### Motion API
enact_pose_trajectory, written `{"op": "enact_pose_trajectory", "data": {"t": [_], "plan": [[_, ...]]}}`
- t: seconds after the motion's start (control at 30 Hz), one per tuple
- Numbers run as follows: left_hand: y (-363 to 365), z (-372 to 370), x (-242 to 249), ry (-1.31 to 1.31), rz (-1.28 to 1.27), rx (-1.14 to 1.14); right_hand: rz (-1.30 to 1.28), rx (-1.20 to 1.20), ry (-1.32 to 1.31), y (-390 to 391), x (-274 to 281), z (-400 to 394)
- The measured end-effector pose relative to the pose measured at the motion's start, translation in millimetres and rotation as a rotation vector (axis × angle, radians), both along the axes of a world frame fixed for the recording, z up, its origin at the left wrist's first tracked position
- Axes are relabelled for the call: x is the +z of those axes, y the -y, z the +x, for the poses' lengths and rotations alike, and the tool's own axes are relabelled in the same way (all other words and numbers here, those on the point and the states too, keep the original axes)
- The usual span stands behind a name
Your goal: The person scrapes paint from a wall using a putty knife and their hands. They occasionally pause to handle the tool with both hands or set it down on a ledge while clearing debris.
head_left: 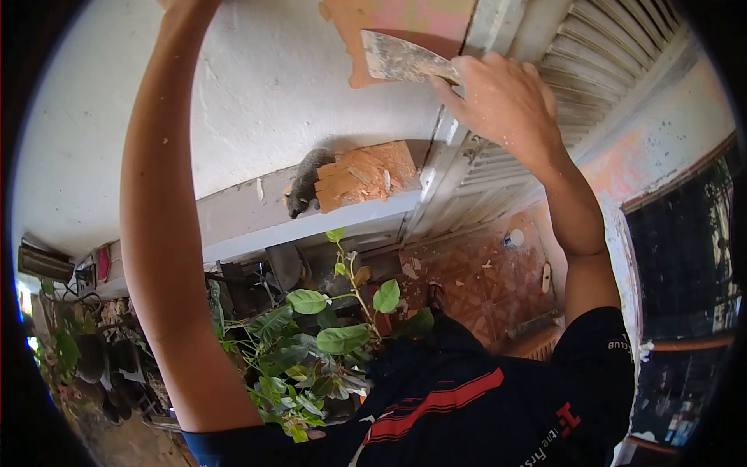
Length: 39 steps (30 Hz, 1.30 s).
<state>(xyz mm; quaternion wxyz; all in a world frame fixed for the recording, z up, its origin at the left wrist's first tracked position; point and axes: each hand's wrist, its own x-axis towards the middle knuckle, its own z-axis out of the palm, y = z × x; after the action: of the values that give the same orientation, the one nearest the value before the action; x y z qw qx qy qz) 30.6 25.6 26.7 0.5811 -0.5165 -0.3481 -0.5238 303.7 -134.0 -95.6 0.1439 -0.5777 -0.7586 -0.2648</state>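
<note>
My right hand (506,105) is closed around a broad scraper (401,58), its blade smeared with pale and dark residue. That blade lies at the white wall (257,93), by a patch of exposed orange and pink surface (412,19). The top edge of the view cuts off my left hand, leaving its fingers hidden; the left forearm (159,171) reaches up along the wall. Below the scraper, an orange-brown board (369,179) strewn with flakes rests on a ledge (311,226). Beside it sits a dark grey object (309,183) shaped like a small animal figure.
A pale louvred shutter (599,54) stands right of the wall patch. Leafy plants (342,338) grow close below the ledge. On the tiled floor (482,300) lie paint flakes and a round white-and-blue item (513,238). Dark window panes (685,241) are at far right.
</note>
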Motion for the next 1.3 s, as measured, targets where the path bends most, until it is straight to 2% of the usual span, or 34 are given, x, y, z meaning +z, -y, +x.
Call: {"op": "enact_pose_trajectory", "data": {"t": [0.47, 0.53, 0.73, 0.87, 0.93, 0.97, 1.03, 1.17, 1.23, 1.3], "plan": [[1, 1, 2, -0.008, -0.032, 0.010, -0.013, 0.084, 0.008, -8, 3, 3], [0, 2, 0, -0.002, -0.001, -0.016, -0.040, 0.011, 0.002, -10, 6, 7], [1, -1, 1, 0.000, -0.031, 0.005, -0.017, 0.077, 0.019, -14, -3, 3], [3, 1, -2, -0.011, -0.039, 0.004, -0.018, 0.026, 0.023, -4, 7, 1], [3, 6, -1, 0.021, -0.026, -0.005, -0.372, -0.132, -0.060, -5, 19, -15], [2, 4, -1, 0.022, -0.029, -0.005, -0.375, -0.133, -0.058, -5, 14, -13], [1, 2, 1, 0.008, -0.024, 0.018, -0.072, 0.028, 0.061, -8, 1, -4], [2, 2, 1, 0.012, -0.042, 0.025, -0.118, 0.029, 0.063, -14, -2, 9], [3, 5, -1, 0.016, -0.036, -0.003, -0.242, -0.036, 0.017, -17, -1, 4], [5, 6, -1, 0.019, -0.036, 0.000, -0.191, 0.048, 0.028, -23, -15, -1]]}}
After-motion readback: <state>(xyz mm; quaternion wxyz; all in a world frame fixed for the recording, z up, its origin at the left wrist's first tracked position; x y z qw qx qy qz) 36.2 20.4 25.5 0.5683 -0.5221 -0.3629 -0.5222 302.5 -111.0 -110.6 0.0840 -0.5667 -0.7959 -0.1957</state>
